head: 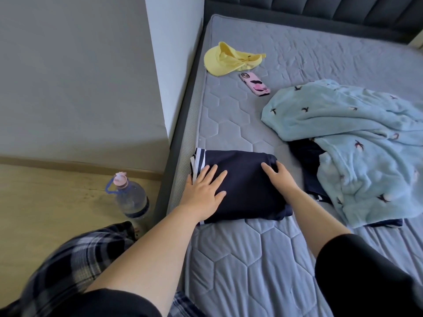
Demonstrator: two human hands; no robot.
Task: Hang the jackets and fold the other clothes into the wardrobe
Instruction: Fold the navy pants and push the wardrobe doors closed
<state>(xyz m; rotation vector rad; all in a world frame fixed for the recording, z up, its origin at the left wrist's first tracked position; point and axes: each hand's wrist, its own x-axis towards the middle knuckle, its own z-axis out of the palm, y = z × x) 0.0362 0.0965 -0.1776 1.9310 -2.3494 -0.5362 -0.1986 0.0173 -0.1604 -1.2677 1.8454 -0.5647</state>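
A navy garment with white stripes (242, 177), folded into a square, lies near the left edge of the grey quilted mattress (240, 259). My left hand (203, 191) presses flat on its left part, fingers spread. My right hand (278, 177) rests on its right edge, fingers straight and wrapping slightly over the fold. To the right lies a crumpled light blue fleece garment with small bird prints (350, 143). Another dark navy piece (309, 156) lies partly hidden under it.
A yellow cap (226, 59) and a pink-cased phone (254, 84) lie further up the mattress. A large water bottle (130, 197) stands on the wooden floor beside the bed frame. A grey wall runs at the left, a dark padded headboard (320, 8) at the back.
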